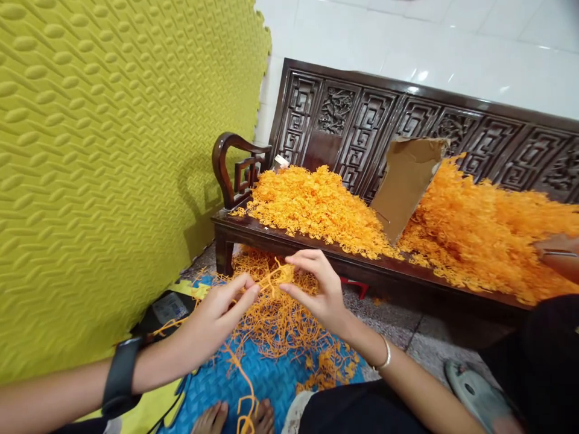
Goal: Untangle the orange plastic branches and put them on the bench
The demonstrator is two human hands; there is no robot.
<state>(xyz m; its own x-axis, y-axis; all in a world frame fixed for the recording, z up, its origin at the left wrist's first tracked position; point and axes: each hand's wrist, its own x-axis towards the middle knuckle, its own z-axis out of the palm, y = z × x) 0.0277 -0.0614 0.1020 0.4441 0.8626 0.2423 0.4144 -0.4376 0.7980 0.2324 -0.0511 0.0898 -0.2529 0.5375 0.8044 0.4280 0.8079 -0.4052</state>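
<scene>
My left hand [216, 313] pinches a thin, branched orange plastic sprue [268, 278] between thumb and fingertips. At its other end, the thumb and fingers of my right hand [322, 290] close around a small orange plastic piece [284, 275]. The sprue spans the short gap between both hands. Below them, a tangle of loose orange plastic strands [280, 319] covers part of the blue foam mat [262, 364]. One long orange strand [246, 386] hangs near my feet.
A dark carved wooden bench [271, 238] bears a heap of small orange pieces [312, 202] and a larger orange heap [484, 223], with a cardboard sheet [404, 184] between. Another person's hand [558, 250] reaches into the right heap. Yellow foam matting [113, 150] stands at left.
</scene>
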